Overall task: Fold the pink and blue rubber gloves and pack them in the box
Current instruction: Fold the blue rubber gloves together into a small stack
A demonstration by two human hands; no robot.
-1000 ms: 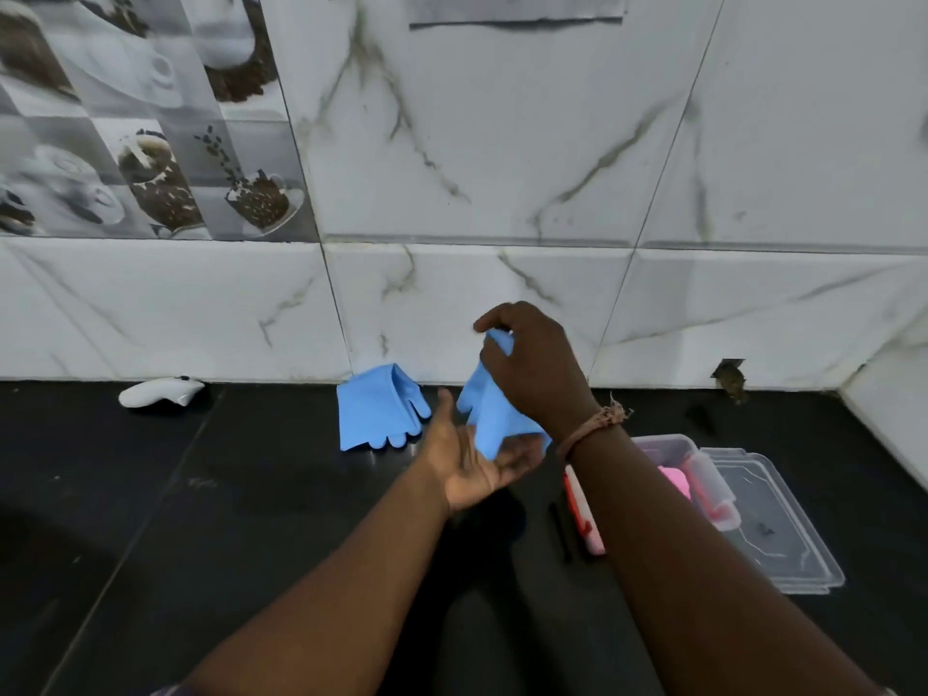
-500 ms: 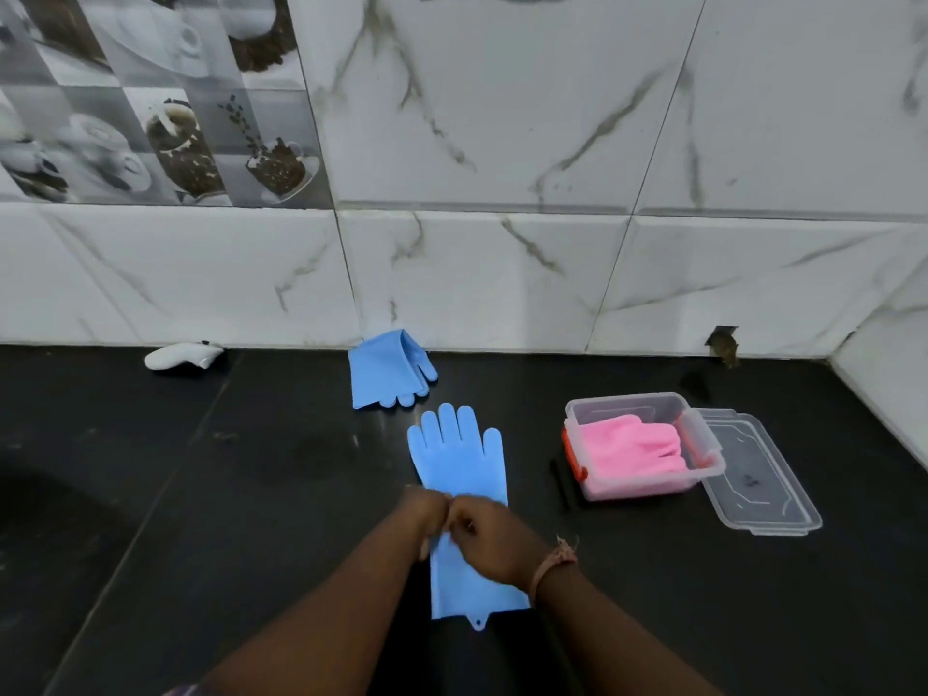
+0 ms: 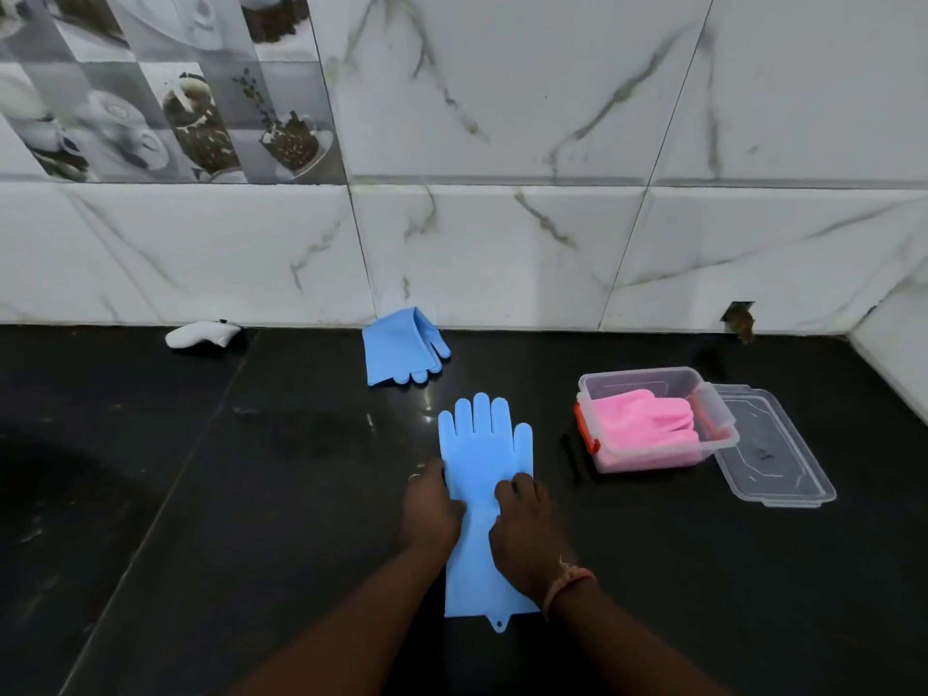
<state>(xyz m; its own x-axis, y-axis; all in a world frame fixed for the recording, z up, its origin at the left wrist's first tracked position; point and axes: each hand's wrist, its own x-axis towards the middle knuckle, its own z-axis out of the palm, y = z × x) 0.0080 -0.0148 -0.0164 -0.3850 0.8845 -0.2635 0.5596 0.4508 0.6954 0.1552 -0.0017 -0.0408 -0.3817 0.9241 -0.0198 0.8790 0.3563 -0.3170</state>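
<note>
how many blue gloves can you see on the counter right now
2. One blue glove lies flat in the middle of the counter, with the left hand and right hand on it. A folded blue glove sits at the back by the wall.

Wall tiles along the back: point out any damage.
One spot: a small broken hole at the base of the wall tiles, right of the box, with brownish debris showing. The other tiles look intact.
</note>
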